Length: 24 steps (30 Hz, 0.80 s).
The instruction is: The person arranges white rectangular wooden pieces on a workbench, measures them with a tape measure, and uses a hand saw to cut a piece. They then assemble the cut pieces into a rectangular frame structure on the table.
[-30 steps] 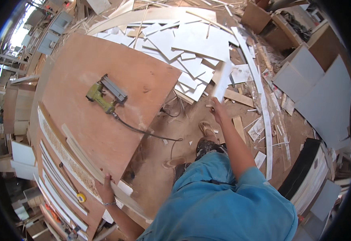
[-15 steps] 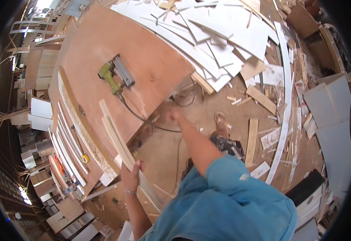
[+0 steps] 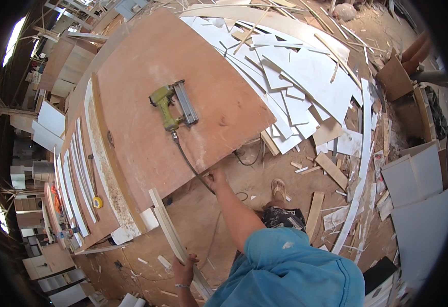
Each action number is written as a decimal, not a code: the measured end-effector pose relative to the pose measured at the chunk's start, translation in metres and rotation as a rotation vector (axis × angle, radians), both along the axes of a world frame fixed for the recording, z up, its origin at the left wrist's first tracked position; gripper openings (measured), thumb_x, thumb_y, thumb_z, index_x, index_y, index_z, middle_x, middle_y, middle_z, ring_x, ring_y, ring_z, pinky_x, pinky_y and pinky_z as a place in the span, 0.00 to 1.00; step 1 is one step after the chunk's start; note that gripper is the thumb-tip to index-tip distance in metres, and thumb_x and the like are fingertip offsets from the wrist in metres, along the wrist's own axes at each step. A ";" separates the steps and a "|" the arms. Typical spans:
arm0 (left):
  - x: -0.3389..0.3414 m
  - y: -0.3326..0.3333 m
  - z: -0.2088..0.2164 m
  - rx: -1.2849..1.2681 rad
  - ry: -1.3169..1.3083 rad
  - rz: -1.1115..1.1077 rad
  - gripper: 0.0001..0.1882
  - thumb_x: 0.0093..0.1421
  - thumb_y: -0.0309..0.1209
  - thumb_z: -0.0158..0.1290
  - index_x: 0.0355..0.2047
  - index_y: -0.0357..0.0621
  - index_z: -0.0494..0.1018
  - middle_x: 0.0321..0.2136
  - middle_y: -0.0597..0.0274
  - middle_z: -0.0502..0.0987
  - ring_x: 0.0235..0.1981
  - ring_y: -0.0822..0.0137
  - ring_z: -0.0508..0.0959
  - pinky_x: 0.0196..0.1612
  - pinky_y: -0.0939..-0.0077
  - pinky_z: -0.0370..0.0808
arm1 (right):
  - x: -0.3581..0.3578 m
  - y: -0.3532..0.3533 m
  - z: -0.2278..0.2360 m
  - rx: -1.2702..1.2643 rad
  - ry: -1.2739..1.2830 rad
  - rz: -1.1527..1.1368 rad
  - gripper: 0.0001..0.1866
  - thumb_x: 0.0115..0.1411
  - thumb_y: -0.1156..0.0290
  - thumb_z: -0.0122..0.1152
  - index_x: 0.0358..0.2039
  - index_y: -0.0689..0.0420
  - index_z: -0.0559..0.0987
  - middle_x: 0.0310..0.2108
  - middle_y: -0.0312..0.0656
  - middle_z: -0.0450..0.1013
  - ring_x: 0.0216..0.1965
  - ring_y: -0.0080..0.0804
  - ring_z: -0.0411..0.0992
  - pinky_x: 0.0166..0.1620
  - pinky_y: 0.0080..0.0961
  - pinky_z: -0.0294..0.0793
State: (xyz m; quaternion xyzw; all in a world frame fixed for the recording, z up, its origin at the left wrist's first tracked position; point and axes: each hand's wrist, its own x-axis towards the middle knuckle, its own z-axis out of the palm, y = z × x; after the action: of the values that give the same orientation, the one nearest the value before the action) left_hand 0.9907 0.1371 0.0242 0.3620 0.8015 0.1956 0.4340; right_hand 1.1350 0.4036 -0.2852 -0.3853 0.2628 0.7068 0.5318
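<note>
Left grip is clamped on pale wooden strips, held beside the worktop's near edge; at least two, exact count unclear. Right grip is placed at that edge; whether anything is grasped cannot be told. Step judged as strip handling; a steady left hold and clearance from the hose seem called for. Counted: one green nail gun, one tape measure; white panels heaped, uncountable.

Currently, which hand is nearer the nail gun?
The right hand, at the edge of the board, short of the nail gun; the left hand, holding wood strips, is farther back.
</note>
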 end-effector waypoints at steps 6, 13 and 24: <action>-0.005 0.009 -0.010 0.109 -0.066 -0.058 0.22 0.62 0.34 0.63 0.50 0.33 0.70 0.34 0.52 0.83 0.33 0.61 0.86 0.37 0.69 0.81 | 0.009 -0.009 -0.016 0.157 -0.215 0.327 0.11 0.63 0.76 0.50 0.46 0.60 0.73 0.43 0.47 0.69 0.43 0.40 0.73 0.40 0.35 0.83; -0.005 0.039 -0.019 0.139 -0.086 -0.293 0.19 0.64 0.37 0.62 0.45 0.33 0.72 0.31 0.55 0.83 0.32 0.63 0.84 0.38 0.69 0.79 | 0.160 -0.088 -0.016 0.590 -1.106 1.098 0.12 0.64 0.67 0.55 0.32 0.63 0.80 0.25 0.43 0.79 0.25 0.32 0.78 0.32 0.29 0.81; 0.104 0.123 -0.023 0.506 -0.490 -0.490 0.20 0.63 0.37 0.64 0.47 0.34 0.77 0.40 0.57 0.82 0.44 0.67 0.80 0.51 0.69 0.75 | 0.261 -0.241 0.169 0.382 -1.211 1.086 0.24 0.69 0.58 0.56 0.56 0.65 0.76 0.46 0.53 0.81 0.45 0.37 0.81 0.51 0.33 0.79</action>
State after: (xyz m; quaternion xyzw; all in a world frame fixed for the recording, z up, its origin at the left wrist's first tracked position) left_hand 1.0943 0.2602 0.0011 0.5798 0.4916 0.3573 0.5427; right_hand 1.3961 0.1628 -0.1159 -0.6751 -0.4151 0.5679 0.2226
